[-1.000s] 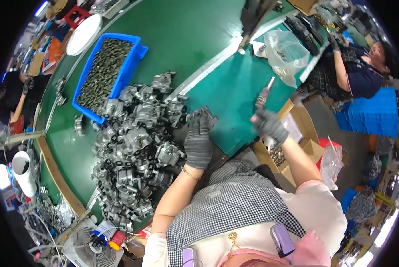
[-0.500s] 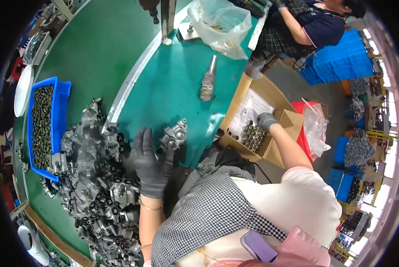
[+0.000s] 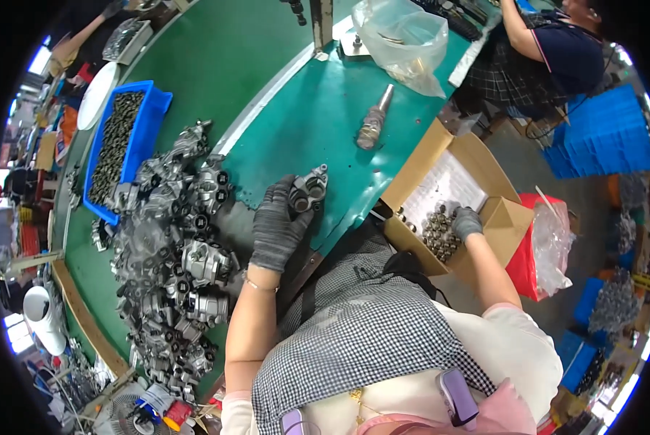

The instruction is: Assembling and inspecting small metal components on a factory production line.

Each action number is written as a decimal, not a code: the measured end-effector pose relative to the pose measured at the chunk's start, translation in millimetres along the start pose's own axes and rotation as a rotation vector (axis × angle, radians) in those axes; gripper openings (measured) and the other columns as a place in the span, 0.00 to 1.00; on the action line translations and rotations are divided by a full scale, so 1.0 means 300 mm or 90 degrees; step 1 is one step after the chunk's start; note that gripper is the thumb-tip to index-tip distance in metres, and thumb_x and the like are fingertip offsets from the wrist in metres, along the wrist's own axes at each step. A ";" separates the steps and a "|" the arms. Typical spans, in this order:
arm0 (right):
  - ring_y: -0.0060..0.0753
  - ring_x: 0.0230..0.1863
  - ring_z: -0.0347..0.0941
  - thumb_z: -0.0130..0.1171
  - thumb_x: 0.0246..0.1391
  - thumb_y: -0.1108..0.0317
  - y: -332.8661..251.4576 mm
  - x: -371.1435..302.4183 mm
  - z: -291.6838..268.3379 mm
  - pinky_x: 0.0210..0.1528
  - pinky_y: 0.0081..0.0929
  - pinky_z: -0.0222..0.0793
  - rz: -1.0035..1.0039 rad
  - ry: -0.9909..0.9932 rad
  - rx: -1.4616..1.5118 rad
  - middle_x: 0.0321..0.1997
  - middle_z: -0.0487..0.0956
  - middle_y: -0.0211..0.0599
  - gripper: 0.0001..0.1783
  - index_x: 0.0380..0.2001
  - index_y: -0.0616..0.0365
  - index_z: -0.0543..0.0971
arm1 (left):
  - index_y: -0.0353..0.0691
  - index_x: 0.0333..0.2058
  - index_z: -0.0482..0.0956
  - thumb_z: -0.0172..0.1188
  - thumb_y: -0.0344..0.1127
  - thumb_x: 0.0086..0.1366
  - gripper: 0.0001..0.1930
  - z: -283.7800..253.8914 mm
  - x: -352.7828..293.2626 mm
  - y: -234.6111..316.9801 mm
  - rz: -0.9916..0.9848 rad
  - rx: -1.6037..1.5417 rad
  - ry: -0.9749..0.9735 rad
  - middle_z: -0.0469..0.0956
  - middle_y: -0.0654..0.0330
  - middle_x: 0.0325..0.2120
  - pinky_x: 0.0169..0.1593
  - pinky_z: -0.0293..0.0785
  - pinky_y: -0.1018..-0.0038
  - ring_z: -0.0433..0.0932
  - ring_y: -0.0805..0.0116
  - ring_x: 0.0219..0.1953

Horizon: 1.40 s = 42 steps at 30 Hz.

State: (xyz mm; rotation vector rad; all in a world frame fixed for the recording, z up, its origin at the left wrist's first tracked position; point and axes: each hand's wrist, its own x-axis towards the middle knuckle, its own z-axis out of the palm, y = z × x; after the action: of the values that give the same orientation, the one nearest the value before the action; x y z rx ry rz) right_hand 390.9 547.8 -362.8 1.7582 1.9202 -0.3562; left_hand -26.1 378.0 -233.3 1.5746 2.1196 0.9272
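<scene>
My left hand (image 3: 277, 230), in a grey glove, is closed about the left side of a silver cast-metal housing (image 3: 310, 190) at the edge of the green bench. Its fingers lie along the far side and the thumb along the near side. My right hand (image 3: 467, 223), also gloved, reaches into an open cardboard box (image 3: 496, 174) on the right. Its bent fingers press together at the edge of a heap of small round metal fittings (image 3: 439, 233); whatever they hold is hidden.
Many similar housings (image 3: 205, 262) are piled left of my left hand. Beyond them stands a blue bin (image 3: 131, 163) of small dark parts. A metal tapered tool (image 3: 374, 119) and a clear plastic bag (image 3: 405, 43) lie farther up the bench. A co-worker (image 3: 557, 58) is at far right.
My left hand has gone from lying spread beside the housing to closing around it. My right hand stays in the box, its fingers now more bent at the fittings. The whole view has shifted.
</scene>
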 end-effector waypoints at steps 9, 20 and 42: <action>0.47 0.40 0.76 0.60 0.49 0.60 -0.347 -0.188 -0.409 0.43 0.34 0.70 -0.359 0.044 0.561 0.40 0.79 0.47 0.14 0.35 0.58 0.81 | 0.37 0.53 0.66 0.66 0.35 0.49 0.32 0.042 0.031 0.012 -0.058 0.004 0.100 0.73 0.46 0.43 0.45 0.73 0.62 0.75 0.48 0.42; 0.45 0.39 0.73 0.58 0.50 0.64 -0.530 -0.336 -0.629 0.44 0.38 0.69 -0.531 -0.061 0.293 0.34 0.78 0.43 0.10 0.36 0.49 0.81 | 0.36 0.53 0.66 0.66 0.39 0.49 0.32 0.067 0.028 0.019 -0.071 -0.025 0.120 0.73 0.44 0.43 0.45 0.73 0.61 0.75 0.47 0.42; 0.53 0.56 0.64 0.49 0.48 0.67 -0.864 -0.449 -0.514 0.53 0.48 0.64 -0.746 0.370 -0.057 0.57 0.67 0.51 0.25 0.53 0.54 0.69 | 0.36 0.53 0.66 0.61 0.34 0.54 0.27 0.064 0.038 0.062 -0.200 -0.072 0.171 0.77 0.45 0.40 0.44 0.74 0.65 0.77 0.50 0.41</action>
State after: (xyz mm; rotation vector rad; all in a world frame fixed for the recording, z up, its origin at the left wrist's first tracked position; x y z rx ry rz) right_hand 111.9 479.8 -199.7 0.4907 3.1700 -0.1211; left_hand -4.6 397.7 -233.4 1.0707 2.3564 1.1731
